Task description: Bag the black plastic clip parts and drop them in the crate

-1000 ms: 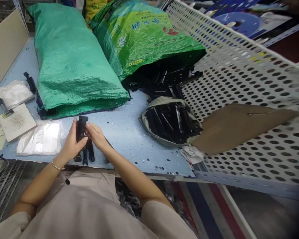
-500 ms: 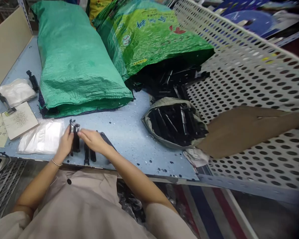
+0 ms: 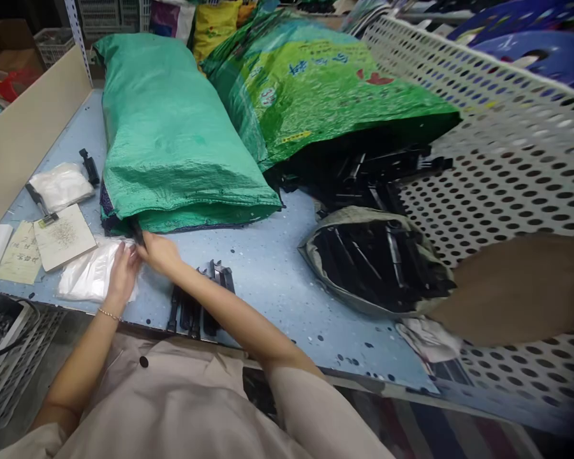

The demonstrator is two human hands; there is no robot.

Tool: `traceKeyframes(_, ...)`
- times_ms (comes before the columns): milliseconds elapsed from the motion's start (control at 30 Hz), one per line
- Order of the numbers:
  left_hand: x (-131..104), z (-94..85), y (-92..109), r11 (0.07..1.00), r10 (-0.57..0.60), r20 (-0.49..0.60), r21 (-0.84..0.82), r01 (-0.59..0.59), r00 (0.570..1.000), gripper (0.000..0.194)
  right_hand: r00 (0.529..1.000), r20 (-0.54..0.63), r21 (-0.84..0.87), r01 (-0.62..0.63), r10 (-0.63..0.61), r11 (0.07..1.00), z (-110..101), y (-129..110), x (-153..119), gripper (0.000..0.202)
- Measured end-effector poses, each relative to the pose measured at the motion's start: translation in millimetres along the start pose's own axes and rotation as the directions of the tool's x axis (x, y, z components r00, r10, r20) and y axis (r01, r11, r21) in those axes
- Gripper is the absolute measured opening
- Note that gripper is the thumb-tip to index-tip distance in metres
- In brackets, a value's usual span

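At the near lip of the teal sack (image 3: pixel 172 134), my right hand (image 3: pixel 160 254) had a slim black piece (image 3: pixel 136 231) pinched between thumb and fingers.

"How far open were the fingers?" my friend asked.

"Nearly closed, just wide enough for the piece. My left hand (image 3: pixel 123 277) was right beside them, fingers a little bent, over the clear bags (image 3: pixel 83 280). I couldn't tell whether it gripped anything."

"And which step was that?"

"Handling one piece at the sack's mouth, I'd judge. The next move called for a light pinch and room past the hem. Whether the tip was inside, I couldn't tell."

"What was it all made of?"

"The piece looked like hard, dark plastic, long and narrow. The sack was crinkled and faintly shiny, with a dark-edged, slack opening. The bags were thin, whitish and slippery-looking. More black parts (image 3: pixel 189 315) lay by my forearm on the speckled blue table (image 3: pixel 277 268), and a limp grey-green cloth bag (image 3: pixel 320 271), rounded at its mouth, held a jumble of others."
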State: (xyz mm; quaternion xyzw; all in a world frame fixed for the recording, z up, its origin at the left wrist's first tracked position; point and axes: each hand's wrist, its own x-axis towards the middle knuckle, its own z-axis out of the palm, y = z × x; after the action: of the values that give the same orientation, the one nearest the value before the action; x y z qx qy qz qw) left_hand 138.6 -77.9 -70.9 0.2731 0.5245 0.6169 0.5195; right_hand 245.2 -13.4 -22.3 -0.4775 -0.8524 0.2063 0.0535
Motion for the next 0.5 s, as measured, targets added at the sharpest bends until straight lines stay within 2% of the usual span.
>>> traceKeyframes(100,6,2.3,17,0.995,-0.075,0.037,-0.062,0.077,0.997,0.05,0.971,0.071,0.085,0.223,-0.229,0.971,0,17,-63,0.042)
traceKeyframes(133,2,6.4,20,0.995,-0.094,0.046,-0.035,0.096,0.995,0.047,0.963,0.085,0.152,0.241,-0.256,0.958,-2,22,-78,0.042)
traceKeyframes(200,-12,16.4,22,0.991,-0.124,0.096,0.052,0.12,0.988,0.044,0.986,0.03,0.254,0.152,-0.165,0.955,-11,33,-93,0.039)
traceKeyframes(267,-30,26.0,23,0.981,-0.153,0.198,0.152,0.124,0.968,0.048,0.995,-0.097,0.255,0.032,-0.007,0.966,-21,44,-92,0.037)
traceKeyframes(300,-38,29.8,24,0.973,-0.162,0.246,0.2,0.113,0.956,0.052,0.987,-0.156,0.226,0.005,0.031,0.974,-24,48,-89,0.036)
traceKeyframes(367,-50,34.8,25,0.954,-0.136,0.303,0.297,0.042,0.943,0.061,0.981,-0.192,0.202,0.032,0.007,0.979,-29,54,-81,0.033)
traceKeyframes(400,-53,36.1,25,0.936,-0.092,0.315,0.35,-0.026,0.945,0.065,0.983,-0.183,0.242,0.053,-0.008,0.969,-29,56,-78,0.033)
traceKeyframes(500,-50,36.1,26,0.839,0.098,0.329,0.48,-0.256,0.939,0.073,0.989,-0.144,0.493,0.047,0.028,0.869,-25,54,-79,0.041)
